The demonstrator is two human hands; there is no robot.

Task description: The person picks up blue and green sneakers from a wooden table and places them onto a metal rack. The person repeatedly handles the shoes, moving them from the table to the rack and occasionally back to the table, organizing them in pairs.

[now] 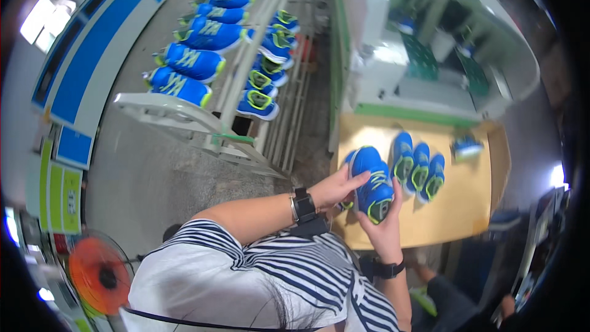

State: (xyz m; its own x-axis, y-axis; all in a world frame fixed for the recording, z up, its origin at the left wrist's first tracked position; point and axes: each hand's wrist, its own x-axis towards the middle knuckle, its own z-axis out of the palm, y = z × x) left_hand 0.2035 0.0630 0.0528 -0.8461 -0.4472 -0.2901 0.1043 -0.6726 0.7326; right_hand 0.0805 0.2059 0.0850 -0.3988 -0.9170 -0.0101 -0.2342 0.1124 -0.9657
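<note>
Currently, over the left part of the table [461, 206], the left hand [332, 190] and right hand [384, 229] grip two blue shoes [375, 192] with bent fingers, while three similar shoes [420, 158] occupy its middle.

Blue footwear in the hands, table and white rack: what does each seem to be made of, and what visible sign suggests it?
Blue footwear: probably textile or synthetic, soft-looking with a low sheen.
Table: perhaps wood or laminate, given its smooth, tan surface.
White rack: likely painted metal, judging by its slim, lightly glossy tubes.
</note>
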